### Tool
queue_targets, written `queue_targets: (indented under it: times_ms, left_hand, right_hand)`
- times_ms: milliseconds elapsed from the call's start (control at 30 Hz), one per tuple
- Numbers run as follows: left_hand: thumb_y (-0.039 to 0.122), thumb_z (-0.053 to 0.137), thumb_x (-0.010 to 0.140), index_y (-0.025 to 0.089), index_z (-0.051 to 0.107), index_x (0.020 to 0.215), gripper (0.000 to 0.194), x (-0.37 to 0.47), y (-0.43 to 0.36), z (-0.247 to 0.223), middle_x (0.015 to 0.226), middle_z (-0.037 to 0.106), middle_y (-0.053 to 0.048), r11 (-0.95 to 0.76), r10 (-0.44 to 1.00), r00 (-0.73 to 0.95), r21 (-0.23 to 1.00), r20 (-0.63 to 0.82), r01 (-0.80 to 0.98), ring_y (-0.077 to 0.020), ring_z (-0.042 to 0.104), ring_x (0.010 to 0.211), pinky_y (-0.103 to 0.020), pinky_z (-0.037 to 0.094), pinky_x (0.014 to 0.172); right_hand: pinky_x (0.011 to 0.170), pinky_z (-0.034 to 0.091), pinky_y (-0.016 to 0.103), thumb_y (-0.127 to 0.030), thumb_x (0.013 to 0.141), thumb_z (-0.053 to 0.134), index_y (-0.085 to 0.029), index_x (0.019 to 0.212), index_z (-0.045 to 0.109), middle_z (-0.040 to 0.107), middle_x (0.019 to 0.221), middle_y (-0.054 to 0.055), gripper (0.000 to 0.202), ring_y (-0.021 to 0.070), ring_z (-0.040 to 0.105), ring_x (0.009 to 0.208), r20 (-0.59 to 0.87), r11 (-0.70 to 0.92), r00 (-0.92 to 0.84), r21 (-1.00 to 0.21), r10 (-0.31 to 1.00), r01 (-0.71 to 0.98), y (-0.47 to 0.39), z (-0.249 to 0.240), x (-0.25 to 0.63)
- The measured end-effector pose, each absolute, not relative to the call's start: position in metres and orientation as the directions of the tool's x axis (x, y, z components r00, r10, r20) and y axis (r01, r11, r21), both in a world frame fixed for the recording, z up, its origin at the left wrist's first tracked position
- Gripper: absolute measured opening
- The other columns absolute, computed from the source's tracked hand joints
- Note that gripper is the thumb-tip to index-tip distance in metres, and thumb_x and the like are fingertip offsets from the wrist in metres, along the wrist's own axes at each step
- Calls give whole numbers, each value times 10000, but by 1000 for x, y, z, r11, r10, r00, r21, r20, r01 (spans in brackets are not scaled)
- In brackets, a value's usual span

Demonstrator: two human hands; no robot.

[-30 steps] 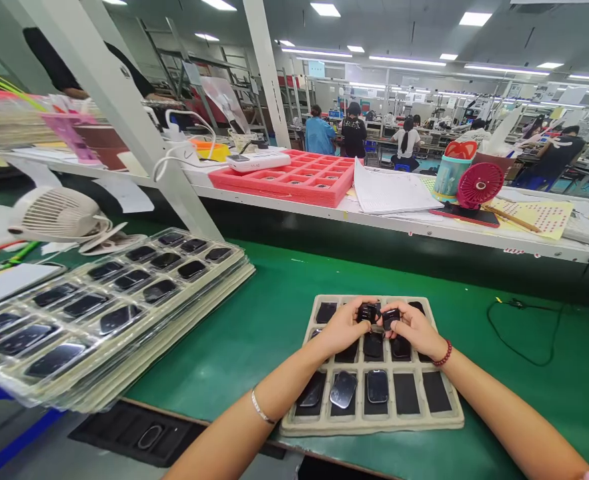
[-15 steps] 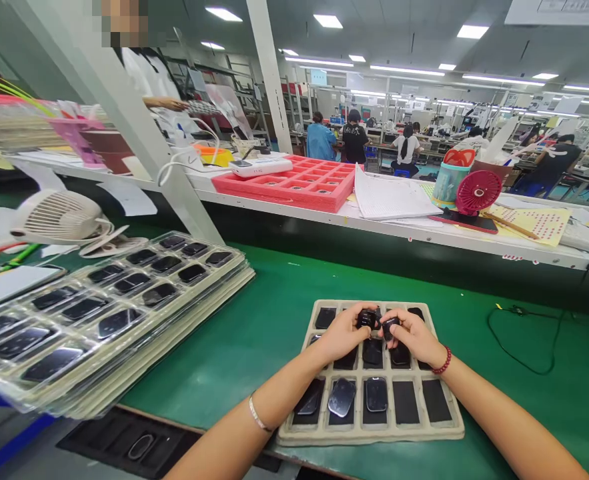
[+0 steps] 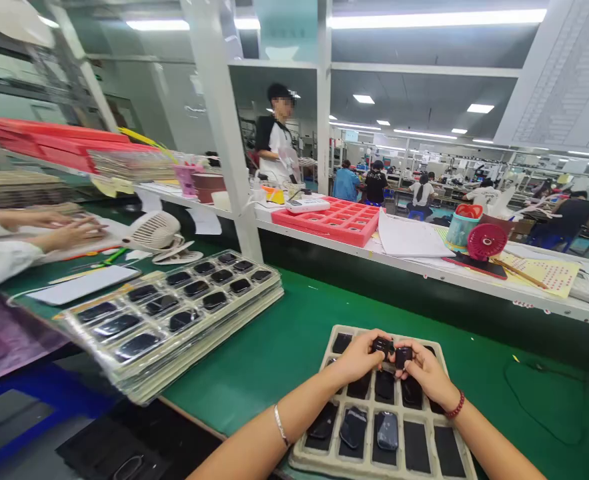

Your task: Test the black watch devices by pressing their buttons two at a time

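The left hand [image 3: 361, 361] pinched a small black part [image 3: 380, 345] and the right hand [image 3: 428, 375] a second part [image 3: 403, 358], close together over the far half of a pale tray [image 3: 367, 439]. Dark pieces [image 3: 353, 427] filled several pockets; the tray lay on the green tabletop [image 3: 287, 333], right of a tray stack [image 3: 224, 325].

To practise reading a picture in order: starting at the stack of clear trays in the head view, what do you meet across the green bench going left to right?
Stack of clear trays, left hand, right hand, red beaded bracelet, black cable.
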State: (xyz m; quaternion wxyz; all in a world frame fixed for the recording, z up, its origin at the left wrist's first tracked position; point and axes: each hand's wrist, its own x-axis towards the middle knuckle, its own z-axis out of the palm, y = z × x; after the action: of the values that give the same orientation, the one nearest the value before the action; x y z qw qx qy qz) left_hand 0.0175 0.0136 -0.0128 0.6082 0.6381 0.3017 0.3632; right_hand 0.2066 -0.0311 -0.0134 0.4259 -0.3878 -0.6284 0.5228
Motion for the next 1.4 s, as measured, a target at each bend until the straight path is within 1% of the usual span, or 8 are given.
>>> queue_targets:
  times_ms: [267, 400, 533, 667, 800, 967, 1133, 1400]
  left_hand:
    - [60, 509, 632, 137, 573, 1012, 393, 18, 16, -16, 737, 632, -25, -97, 867, 489, 995, 100, -32, -89, 538, 488, -218, 448, 508]
    - [87, 536, 650, 134, 555, 1107, 460, 18, 15, -11, 825, 651, -59, -53, 881, 468, 997, 72, -53, -107, 580, 571, -188, 422, 489]
    - [166, 494, 750, 154, 426, 1315, 568, 17, 15, -7, 1085, 619, -121, 12, 863, 504, 994, 46, -112, -142, 629, 723, -185, 431, 493]
    - [236, 513, 793, 171, 424, 1330, 548, 16, 15, -5, 1155, 589, -126, 14, 827, 559, 990, 67, -139, -133, 623, 732, -196, 450, 530]
    - [311, 608, 758, 172, 464, 1283, 562, 16, 15, -6, 1010, 601, -95, 7, 821, 567, 991, 71, -134, -130, 616, 674, -187, 422, 500]
    - [381, 687, 707, 174, 472, 1232, 604, 15, 14, -4, 869, 521, -21, 9, 807, 587, 992, 67, -126, -89, 581, 570, -185, 398, 486]
    - [405, 688, 715, 178, 470, 1189, 569, 13, 12, 1, 870, 513, -12, 8, 794, 605, 992, 68, -122, -73, 557, 570, -183, 404, 511]
    - [401, 687, 721, 169, 475, 1158, 538, 15, 9, 1, 918, 514, -29, 20, 769, 638, 996, 43, -91, -69, 529, 601, -211, 438, 559]
  right_hand:
    - [640, 497, 318, -322, 834, 591, -211, 1114, 537, 632, 1016, 92, 306, 172, 620, 689, 131, 141, -326, -990, 936, 6, -30, -21, 209]
    - [659, 508, 309, -369, 805, 646, -238, 1153, 559, 618, 1085, 86, 382, 181, 624, 755, 119, 98, -303, -992, 946, -84, -29, -20, 212]
    - [725, 525, 313, -407, 814, 639, -301, 1265, 503, 565, 1205, 62, 482, 188, 618, 877, 64, 1, -266, -973, 962, -232, -26, -19, 215]
    - [722, 535, 301, -409, 792, 671, -290, 1296, 489, 558, 1217, 70, 548, 168, 616, 847, 41, -36, -261, -958, 964, -284, -25, -15, 217]
    - [663, 529, 269, -407, 733, 727, -235, 1240, 545, 598, 1083, 75, 565, 156, 605, 787, 41, -31, -247, -959, 968, -281, -25, -10, 218]
    - [604, 498, 253, -434, 710, 730, -201, 1117, 598, 599, 1033, 72, 487, 119, 551, 657, 77, 16, -276, -976, 958, -219, -24, -10, 218]
    - [548, 456, 236, -451, 723, 708, -189, 1135, 572, 594, 1007, 72, 506, 105, 499, 604, 118, 87, -324, -990, 939, -110, -23, -12, 219]
    - [554, 443, 231, -451, 777, 660, -185, 1156, 544, 576, 1030, 74, 477, 92, 480, 598, 143, 119, -380, -989, 914, -86, -24, -11, 219]
